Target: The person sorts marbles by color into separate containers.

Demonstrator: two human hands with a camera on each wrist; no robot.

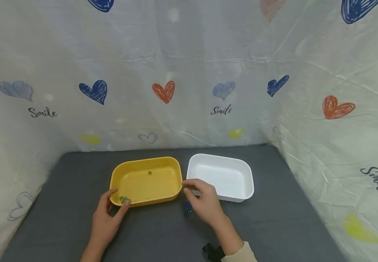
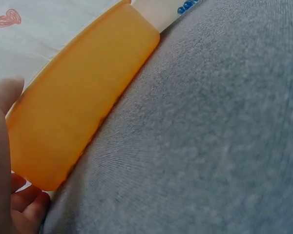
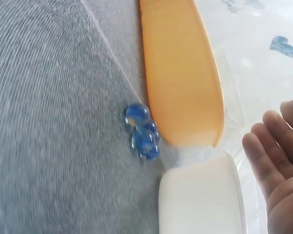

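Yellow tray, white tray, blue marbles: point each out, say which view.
Yellow tray [image 1: 152,187]: head view, bare inside floor.
White tray [image 1: 228,178]: head view, bare inside floor.
Blue marbles [image 3: 144,138]: right wrist view, a marble mid-cluster.

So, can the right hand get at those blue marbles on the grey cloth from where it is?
Likely yes: the right hand is close by, with nothing visibly held in it. The blue marbles lie on the grey cloth, and neither the yellow tray nor the white tray covers them.
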